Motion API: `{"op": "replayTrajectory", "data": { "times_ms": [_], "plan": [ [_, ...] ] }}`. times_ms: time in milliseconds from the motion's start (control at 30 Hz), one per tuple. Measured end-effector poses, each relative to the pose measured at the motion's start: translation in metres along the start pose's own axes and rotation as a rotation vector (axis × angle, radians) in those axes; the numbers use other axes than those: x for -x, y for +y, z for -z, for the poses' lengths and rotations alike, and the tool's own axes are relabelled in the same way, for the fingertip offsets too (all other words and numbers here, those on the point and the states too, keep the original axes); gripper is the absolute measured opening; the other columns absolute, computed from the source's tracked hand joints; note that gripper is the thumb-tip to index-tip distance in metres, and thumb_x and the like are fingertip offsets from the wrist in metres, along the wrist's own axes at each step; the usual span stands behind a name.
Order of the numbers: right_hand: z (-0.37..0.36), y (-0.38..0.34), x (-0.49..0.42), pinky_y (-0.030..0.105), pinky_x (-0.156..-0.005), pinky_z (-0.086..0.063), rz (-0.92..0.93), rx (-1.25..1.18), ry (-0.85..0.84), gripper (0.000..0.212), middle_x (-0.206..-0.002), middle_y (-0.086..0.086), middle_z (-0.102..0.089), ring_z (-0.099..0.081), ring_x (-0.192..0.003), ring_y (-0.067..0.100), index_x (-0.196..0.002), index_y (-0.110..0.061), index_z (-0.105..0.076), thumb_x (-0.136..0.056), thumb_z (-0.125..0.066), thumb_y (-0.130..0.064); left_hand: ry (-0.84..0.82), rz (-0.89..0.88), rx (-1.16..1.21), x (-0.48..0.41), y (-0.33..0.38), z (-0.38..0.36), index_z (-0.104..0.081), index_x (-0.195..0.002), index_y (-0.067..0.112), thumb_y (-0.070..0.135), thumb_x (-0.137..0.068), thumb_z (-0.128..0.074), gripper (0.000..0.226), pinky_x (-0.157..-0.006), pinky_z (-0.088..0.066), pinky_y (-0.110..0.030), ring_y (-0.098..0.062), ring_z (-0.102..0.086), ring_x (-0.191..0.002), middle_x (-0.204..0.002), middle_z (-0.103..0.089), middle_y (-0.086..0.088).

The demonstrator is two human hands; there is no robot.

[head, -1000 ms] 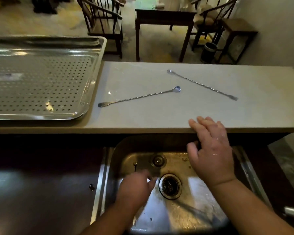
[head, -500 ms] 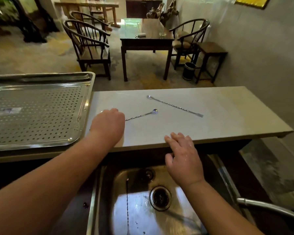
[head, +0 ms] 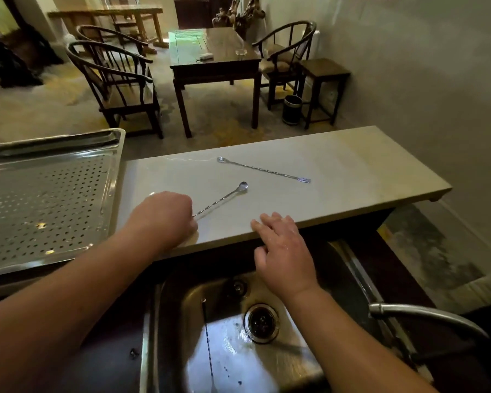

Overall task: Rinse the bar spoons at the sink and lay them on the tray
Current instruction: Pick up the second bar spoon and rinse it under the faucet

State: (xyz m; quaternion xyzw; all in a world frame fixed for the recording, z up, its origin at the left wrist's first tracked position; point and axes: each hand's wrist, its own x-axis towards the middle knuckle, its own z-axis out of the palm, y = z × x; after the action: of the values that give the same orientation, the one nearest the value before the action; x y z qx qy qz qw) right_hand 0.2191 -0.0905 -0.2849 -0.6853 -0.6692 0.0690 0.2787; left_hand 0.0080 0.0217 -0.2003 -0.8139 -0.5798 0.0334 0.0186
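Since earlier, left hand (head: 165, 217) closed its grip on the near bar spoon (head: 224, 197); right hand (head: 284, 251) rests open at the bench (head: 338, 171) edge; wet fingers could slip.

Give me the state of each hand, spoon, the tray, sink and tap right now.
left hand: closed on the near bar spoon's handle end
right hand: open, wet, resting on the counter edge
near bar spoon: on the counter
far bar spoon: flat on counter, untouched
sink spoon: lying in the sink
tray: no spoons
tap: no water visible
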Motion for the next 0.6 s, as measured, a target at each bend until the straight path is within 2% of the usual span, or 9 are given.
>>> {"op": "replayTrajectory", "data": {
  "times_ms": [67, 100, 200, 233, 333, 400, 433, 500, 600],
  "plan": [
    [0.004, -0.002, 0.004, 0.029, -0.126, -0.016, -0.066, -0.118, 0.018, 0.054, -0.148, 0.001, -0.062, -0.044, -0.148, 0.019, -0.138, -0.017, -0.067, -0.087, -0.053, -0.011, 0.007, -0.051, 0.107, 0.024, 0.011, 0.002, -0.067, -0.08, 0.024, 0.037, -0.085, -0.061, 0.015, -0.054, -0.041, -0.029, -0.014, -0.058, -0.067, -0.07, -0.062, 0.008],
    [0.007, -0.002, 0.011, 0.024, -0.123, -0.022, -0.116, -0.19, 0.067, 0.052, -0.144, -0.002, -0.065, -0.047, -0.144, 0.014, -0.135, -0.018, -0.069, -0.087, -0.052, -0.012, 0.013, -0.08, 0.154, 0.037, 0.018, 0.003, -0.065, -0.08, 0.028, 0.039, -0.085, -0.061, 0.013, -0.055, -0.039, -0.03, -0.013, -0.055, -0.066, -0.068, -0.059, 0.01],
    [0.009, 0.007, 0.055, 0.008, -0.1, -0.044, -0.311, -0.426, 0.238, 0.041, -0.115, -0.015, -0.074, -0.064, -0.114, -0.001, -0.119, -0.024, -0.076, -0.089, -0.051, -0.015, -0.029, -0.167, 0.27, 0.079, 0.043, -0.003, -0.059, -0.076, 0.036, 0.045, -0.081, -0.062, 0.011, -0.057, -0.038, -0.031, -0.012, -0.051, -0.065, -0.063, -0.053, 0.013],
    [0.007, 0.012, 0.074, 0.009, -0.092, -0.05, -0.426, -0.541, 0.239, 0.037, -0.106, -0.016, -0.076, -0.069, -0.105, 0.0, -0.113, -0.027, -0.077, -0.091, -0.051, -0.014, -0.063, -0.195, 0.294, 0.091, 0.053, -0.009, -0.061, -0.076, 0.036, 0.047, -0.081, -0.063, 0.012, -0.058, -0.041, -0.031, -0.01, -0.053, -0.065, -0.063, -0.055, 0.014],
    [0.0, 0.036, 0.12, 0.034, -0.077, -0.064, -0.92, -1.146, 0.158, 0.032, -0.095, 0.003, -0.081, -0.078, -0.085, 0.024, -0.117, -0.018, -0.071, -0.101, -0.048, -0.001, -0.186, -0.27, 0.293, 0.119, 0.086, -0.042, -0.057, -0.071, 0.032, 0.047, -0.081, -0.06, 0.018, -0.059, -0.045, -0.029, -0.006, -0.056, -0.065, -0.065, -0.06, 0.011],
    [-0.001, 0.054, 0.143, 0.044, -0.075, -0.066, -1.125, -1.562, 0.205, 0.027, -0.105, 0.018, -0.08, -0.079, -0.087, 0.038, -0.124, -0.011, -0.062, -0.104, -0.046, -0.002, -0.273, -0.323, 0.269, 0.132, 0.109, -0.067, -0.054, -0.071, 0.026, 0.044, -0.082, -0.056, 0.021, -0.06, -0.048, -0.033, -0.011, -0.059, -0.066, -0.067, -0.062, 0.005],
    [-0.001, 0.062, 0.152, 0.046, -0.075, -0.065, -1.184, -1.682, 0.245, 0.026, -0.112, 0.023, -0.078, -0.079, -0.091, 0.042, -0.126, -0.01, -0.06, -0.105, -0.046, -0.006, -0.309, -0.348, 0.265, 0.136, 0.12, -0.078, -0.055, -0.072, 0.023, 0.041, -0.082, -0.054, 0.021, -0.062, -0.05, -0.034, -0.013, -0.062, -0.068, -0.069, -0.064, 0.003],
    [-0.001, 0.078, 0.166, 0.044, -0.072, -0.065, -1.222, -1.758, 0.267, 0.028, -0.116, 0.024, -0.077, -0.078, -0.094, 0.043, -0.129, -0.011, -0.06, -0.104, -0.047, -0.013, -0.364, -0.391, 0.27, 0.142, 0.139, -0.096, -0.054, -0.071, 0.023, 0.037, -0.084, -0.053, 0.018, -0.061, -0.048, -0.033, -0.016, -0.064, -0.071, -0.069, -0.064, 0.002],
    [-0.004, 0.096, 0.175, 0.038, -0.066, -0.065, -1.197, -1.616, 0.258, 0.026, -0.1, 0.016, -0.082, -0.081, -0.088, 0.037, -0.128, -0.01, -0.06, -0.105, -0.048, -0.011, -0.388, -0.405, 0.301, 0.145, 0.158, -0.111, -0.062, -0.079, 0.023, 0.034, -0.086, -0.053, 0.015, -0.061, -0.046, -0.031, -0.014, -0.065, -0.072, -0.073, -0.067, 0.003]
  ]
}}
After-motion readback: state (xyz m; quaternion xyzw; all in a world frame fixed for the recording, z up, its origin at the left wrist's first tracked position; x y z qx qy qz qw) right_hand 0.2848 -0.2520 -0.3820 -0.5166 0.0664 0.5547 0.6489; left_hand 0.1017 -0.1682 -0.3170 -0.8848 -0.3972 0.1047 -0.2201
